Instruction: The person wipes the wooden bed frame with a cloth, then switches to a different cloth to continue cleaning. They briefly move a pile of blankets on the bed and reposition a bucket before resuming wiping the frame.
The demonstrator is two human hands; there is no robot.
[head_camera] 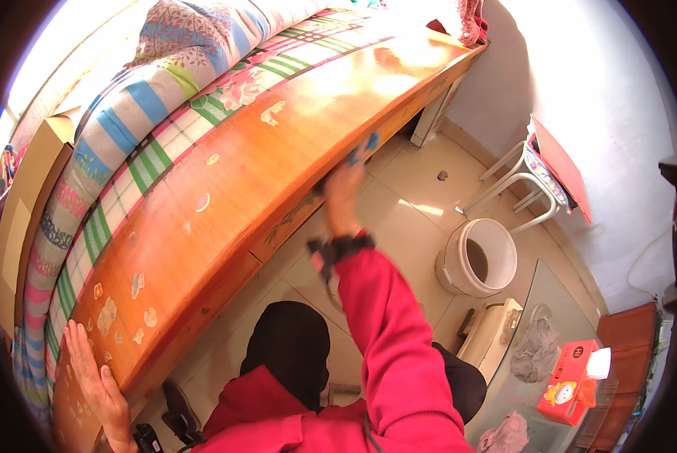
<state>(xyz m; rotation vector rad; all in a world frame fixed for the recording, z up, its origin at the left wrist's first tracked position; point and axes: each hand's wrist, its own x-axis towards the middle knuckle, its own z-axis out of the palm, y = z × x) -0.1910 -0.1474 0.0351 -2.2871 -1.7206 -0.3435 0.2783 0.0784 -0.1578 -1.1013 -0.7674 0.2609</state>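
My right hand [344, 189], slightly blurred, holds a blue cloth [365, 146] at the outer side of the wooden bed frame [242, 198]. Just below its top edge, the cloth appears to touch the side panel. My left hand [98, 379] lies flat on the frame's broad top board at the near end, thumb apart and nothing in it. Worn patches and sticker remnants [107, 317] mark the orange-brown board around that hand. A plaid bed sheet [151, 164] runs along the board's inner edge, with a rolled striped quilt [106, 133] on it.
On the tiled floor, a white bucket [451, 266] holds murky liquid. A stool [519, 175] with a red board stands by the wall. At right, a glass table [500, 390] carries a red tissue box [568, 382] and grey cloth [535, 350]. Dark shoes [180, 407] lie below the bed edge.
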